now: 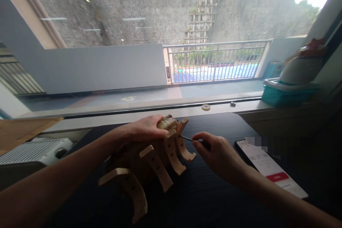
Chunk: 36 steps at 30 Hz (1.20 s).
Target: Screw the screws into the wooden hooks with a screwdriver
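A glossy brown, rounded body with pale patches lies on the dark table, and several curved light-wood pieces with dark holes stick out from its near side. The rightmost wooden piece stands beside another curved piece. My left hand grips the far side of the body, its thumb pointing to the right and its other fingers mostly hidden. Closed around a screwdriver, my right hand points the thin metal shaft left at the rightmost piece. The shaft's tip touches or nearly touches that piece; its handle is hidden in the fingers.
A phone showing a timer lies on the black table at right. Along the windowsill are a small yellow-rimmed roll, a little dark object and a teal box. At left stands a white slatted appliance beside cardboard.
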Each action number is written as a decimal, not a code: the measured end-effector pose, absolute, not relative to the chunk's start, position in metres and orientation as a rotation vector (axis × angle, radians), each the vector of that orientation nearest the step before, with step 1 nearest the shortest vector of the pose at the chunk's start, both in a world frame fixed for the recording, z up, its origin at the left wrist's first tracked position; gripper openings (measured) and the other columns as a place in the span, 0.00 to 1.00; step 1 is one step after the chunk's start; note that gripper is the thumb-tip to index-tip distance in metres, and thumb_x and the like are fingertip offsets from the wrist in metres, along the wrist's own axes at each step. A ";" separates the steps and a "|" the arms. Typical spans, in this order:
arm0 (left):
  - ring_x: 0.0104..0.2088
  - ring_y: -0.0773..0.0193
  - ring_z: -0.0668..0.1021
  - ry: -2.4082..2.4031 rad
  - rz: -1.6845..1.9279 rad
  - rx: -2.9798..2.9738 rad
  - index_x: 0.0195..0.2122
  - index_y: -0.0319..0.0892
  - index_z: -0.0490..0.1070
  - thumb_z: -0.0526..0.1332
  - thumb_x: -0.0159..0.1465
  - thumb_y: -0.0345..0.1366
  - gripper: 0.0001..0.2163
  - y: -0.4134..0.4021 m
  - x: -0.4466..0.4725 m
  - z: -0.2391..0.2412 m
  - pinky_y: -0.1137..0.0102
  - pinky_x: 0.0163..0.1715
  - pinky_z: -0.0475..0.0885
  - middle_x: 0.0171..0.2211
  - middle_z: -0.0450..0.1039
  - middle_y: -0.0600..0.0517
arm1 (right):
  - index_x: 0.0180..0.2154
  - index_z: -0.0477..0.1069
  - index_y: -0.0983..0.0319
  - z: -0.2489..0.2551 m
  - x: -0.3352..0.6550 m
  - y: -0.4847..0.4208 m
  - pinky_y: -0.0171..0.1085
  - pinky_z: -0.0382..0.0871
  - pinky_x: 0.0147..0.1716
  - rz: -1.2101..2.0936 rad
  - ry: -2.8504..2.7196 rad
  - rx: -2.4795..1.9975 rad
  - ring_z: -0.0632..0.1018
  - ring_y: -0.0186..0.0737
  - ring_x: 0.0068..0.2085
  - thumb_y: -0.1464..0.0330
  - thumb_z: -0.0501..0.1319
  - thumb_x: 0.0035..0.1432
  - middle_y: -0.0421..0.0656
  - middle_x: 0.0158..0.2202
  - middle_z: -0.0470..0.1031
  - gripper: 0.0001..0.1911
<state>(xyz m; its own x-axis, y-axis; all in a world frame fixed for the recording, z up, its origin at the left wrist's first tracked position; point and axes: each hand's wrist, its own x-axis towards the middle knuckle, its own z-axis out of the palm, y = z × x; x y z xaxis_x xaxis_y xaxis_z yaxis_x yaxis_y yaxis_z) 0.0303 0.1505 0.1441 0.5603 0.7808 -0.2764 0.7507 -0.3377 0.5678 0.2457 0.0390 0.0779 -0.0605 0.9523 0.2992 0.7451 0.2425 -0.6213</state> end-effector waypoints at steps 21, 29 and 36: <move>0.34 0.59 0.75 1.204 0.057 2.111 0.44 0.39 0.67 0.61 0.55 0.45 0.20 0.151 0.032 0.146 0.72 0.30 0.69 0.36 0.73 0.50 | 0.43 0.74 0.60 0.086 0.253 0.045 0.34 0.62 0.28 0.404 -1.938 -1.508 0.76 0.37 0.31 0.65 0.55 0.60 0.41 0.31 0.78 0.12; 0.33 0.62 0.74 1.167 0.050 2.100 0.42 0.39 0.67 0.62 0.56 0.45 0.17 0.151 0.031 0.146 0.73 0.30 0.68 0.34 0.72 0.52 | 0.37 0.74 0.64 0.105 0.259 0.036 0.36 0.51 0.20 -0.628 -2.538 -1.096 0.68 0.36 0.24 0.80 0.53 0.57 0.41 0.26 0.71 0.13; 0.33 0.61 0.74 1.176 0.014 2.157 0.42 0.38 0.67 0.60 0.56 0.45 0.18 0.147 0.034 0.151 0.72 0.30 0.68 0.35 0.72 0.51 | 0.39 0.74 0.62 0.072 0.256 0.049 0.33 0.65 0.30 0.424 -1.839 -1.413 0.76 0.36 0.32 0.65 0.55 0.62 0.42 0.32 0.78 0.11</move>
